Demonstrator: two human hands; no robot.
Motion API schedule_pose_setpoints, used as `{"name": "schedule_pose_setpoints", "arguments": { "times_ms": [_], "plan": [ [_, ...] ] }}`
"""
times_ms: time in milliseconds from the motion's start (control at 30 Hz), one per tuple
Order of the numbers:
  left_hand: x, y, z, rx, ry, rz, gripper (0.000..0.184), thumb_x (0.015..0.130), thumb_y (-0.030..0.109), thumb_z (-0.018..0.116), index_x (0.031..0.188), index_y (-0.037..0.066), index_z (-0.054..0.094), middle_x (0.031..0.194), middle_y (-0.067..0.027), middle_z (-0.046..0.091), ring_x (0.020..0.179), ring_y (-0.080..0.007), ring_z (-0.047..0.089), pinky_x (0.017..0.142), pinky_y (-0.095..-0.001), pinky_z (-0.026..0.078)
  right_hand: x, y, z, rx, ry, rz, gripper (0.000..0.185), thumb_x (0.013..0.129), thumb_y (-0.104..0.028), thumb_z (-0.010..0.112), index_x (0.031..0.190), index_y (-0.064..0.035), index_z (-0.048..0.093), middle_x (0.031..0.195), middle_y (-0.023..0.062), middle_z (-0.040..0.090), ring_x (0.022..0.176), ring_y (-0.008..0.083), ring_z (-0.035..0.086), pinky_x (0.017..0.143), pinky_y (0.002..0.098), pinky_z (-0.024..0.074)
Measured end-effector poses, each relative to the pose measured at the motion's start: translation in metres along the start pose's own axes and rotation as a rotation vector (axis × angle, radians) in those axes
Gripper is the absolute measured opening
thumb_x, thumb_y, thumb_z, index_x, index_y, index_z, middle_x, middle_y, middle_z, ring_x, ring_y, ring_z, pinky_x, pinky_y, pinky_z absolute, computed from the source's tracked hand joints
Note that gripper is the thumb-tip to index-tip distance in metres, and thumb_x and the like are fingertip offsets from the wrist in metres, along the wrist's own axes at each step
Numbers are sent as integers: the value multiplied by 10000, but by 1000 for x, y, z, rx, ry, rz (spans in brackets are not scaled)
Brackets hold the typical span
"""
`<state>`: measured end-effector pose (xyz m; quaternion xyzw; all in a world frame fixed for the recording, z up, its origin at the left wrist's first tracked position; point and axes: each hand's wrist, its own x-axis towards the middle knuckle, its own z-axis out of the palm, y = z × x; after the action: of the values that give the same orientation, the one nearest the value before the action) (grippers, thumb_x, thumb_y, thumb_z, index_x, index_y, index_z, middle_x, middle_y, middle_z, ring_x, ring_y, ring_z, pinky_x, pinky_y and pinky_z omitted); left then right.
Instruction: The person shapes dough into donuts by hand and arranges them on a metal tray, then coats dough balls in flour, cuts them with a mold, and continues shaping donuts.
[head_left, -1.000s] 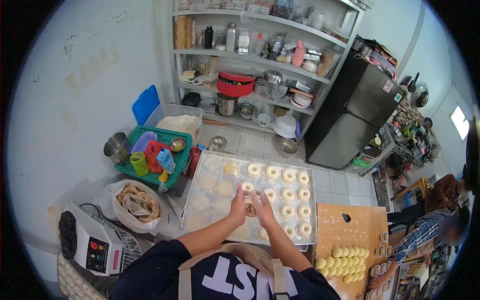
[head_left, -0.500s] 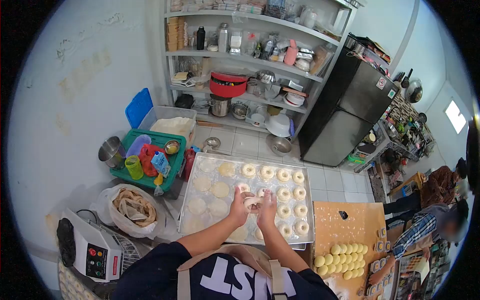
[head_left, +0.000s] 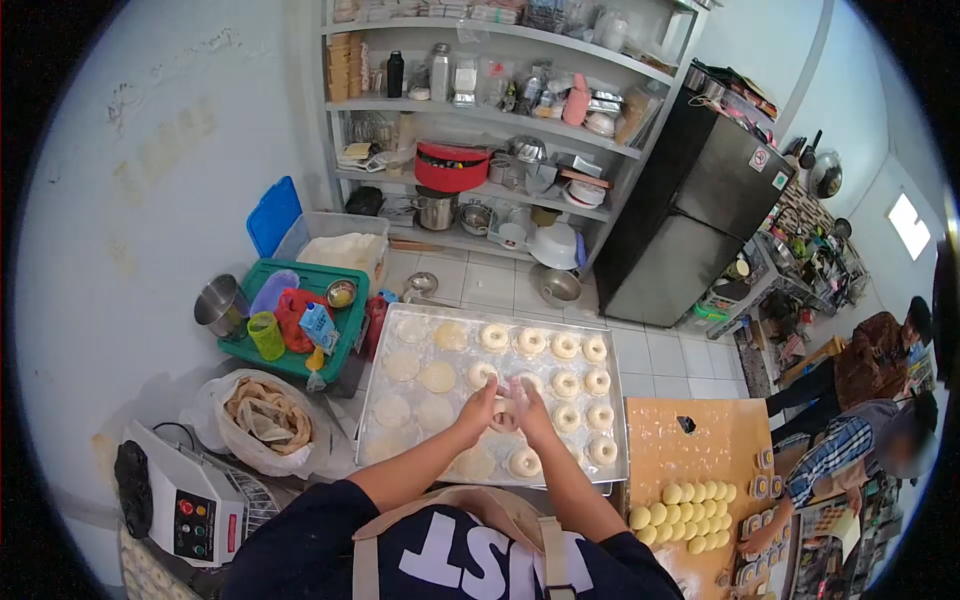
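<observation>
Between my two hands, over the middle of the metal tray (head_left: 370,440), is a dough ring (head_left: 504,415). My left hand (head_left: 477,412) curves round its left side and my right hand (head_left: 532,412) round its right side, with fingers pointing away from me. Rows of ring-shaped dough pieces (head_left: 565,384) lie on the right part of the tray. Flat round discs (head_left: 438,376) lie on its left part. The ring is partly covered by my fingers, and whether it touches the tray is unclear.
Right of the tray, a wooden table (head_left: 660,420) holds several dough balls (head_left: 685,512). Two people (head_left: 835,450) are beyond it. At left are a green lid (head_left: 350,278) with containers, a plastic bag (head_left: 240,430) and a machine (head_left: 190,500). Shelves (head_left: 480,105) and a fridge (head_left: 700,210) stand behind.
The dough ring between my hands, stretched sideways half a second ago, now looks rounder, with both hands upright beside it. The view has shifted slightly. A person at the right has shifted.
</observation>
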<state>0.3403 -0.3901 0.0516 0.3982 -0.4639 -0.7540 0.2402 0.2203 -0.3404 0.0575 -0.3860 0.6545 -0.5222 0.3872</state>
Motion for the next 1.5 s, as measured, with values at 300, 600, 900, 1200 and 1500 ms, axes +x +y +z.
{"name": "schedule_pose_setpoints", "arguments": {
  "times_ms": [300,600,900,1200,1500],
  "plan": [
    [-16,15,6,-132,70,-3,486,965,490,379,1008,46,571,916,-74,609,770,-150,576,683,-290,460,-1,5,5,131,-13,28,327,967,-357,472,1098,-64,537,923,27,562,725,96,526,608,248,451],
    [-10,-26,-9,-176,74,-56,494,978,483,331,1119,58,540,944,-78,610,818,-162,581,725,-306,461,-5,39,6,141,-123,196,425,961,-383,474,1194,-28,503,1055,100,594,856,153,570,727,282,469],
    [-20,-121,-52,-483,16,-374,617,959,525,344,1325,31,398,1228,-121,530,1076,-207,540,923,-330,429,-41,89,17,49,-240,606,466,925,-312,564,1249,-21,398,1108,159,543,964,218,586,722,346,525],
    [-46,-98,-43,-46,51,-324,652,953,531,349,1361,23,342,1285,-144,492,1134,-225,515,950,-376,412,-55,108,20,-357,-183,283,438,929,-374,518,1157,0,489,1104,238,578,981,319,594,776,402,489],
    [-57,-81,-63,1040,-167,42,471,828,361,586,1221,106,542,1253,-200,504,1130,-386,486,900,-465,412,-60,81,3,-719,-288,-66,212,826,-128,561,1015,-35,578,1049,206,603,975,388,560,848,444,442]
  ]
}}
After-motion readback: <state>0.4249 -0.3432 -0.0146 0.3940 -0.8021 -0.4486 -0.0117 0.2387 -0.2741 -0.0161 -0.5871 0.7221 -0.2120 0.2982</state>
